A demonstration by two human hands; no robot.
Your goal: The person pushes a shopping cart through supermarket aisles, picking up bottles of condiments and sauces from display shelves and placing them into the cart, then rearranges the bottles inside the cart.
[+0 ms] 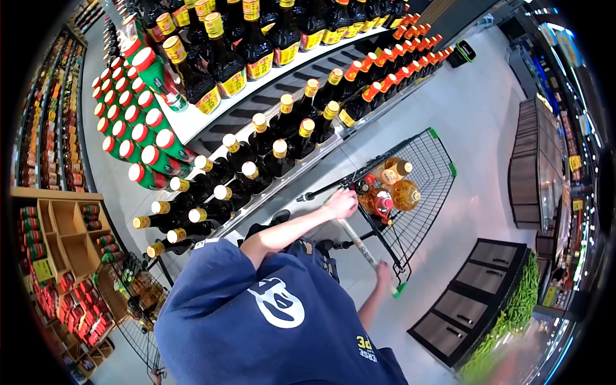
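A long shelf (192, 122) crowded with dark bottles (260, 58) flanks the person's left; a drawered cabinet (449, 307) stands to the right, its green vegetables (523, 298) blurring at the lower edge. Between them is the black wire shopping cart (431, 192) with green corners, golden bottles (405, 195) overlapping inside near its handle (358, 240). The left hand's (342, 203) grip wraps that handle; the right hand (384, 274) is at its other end, but whether closed I cannot tell

In the cart (425, 192): at least three bottles (405, 194); on its handle, two hands (341, 204). Left of it: over a dozen yellow-capped bottles (259, 131) and over a dozen jars (153, 154). Behind it: one other trolley (142, 338). Right of it: one cabinet (471, 295), four doors.
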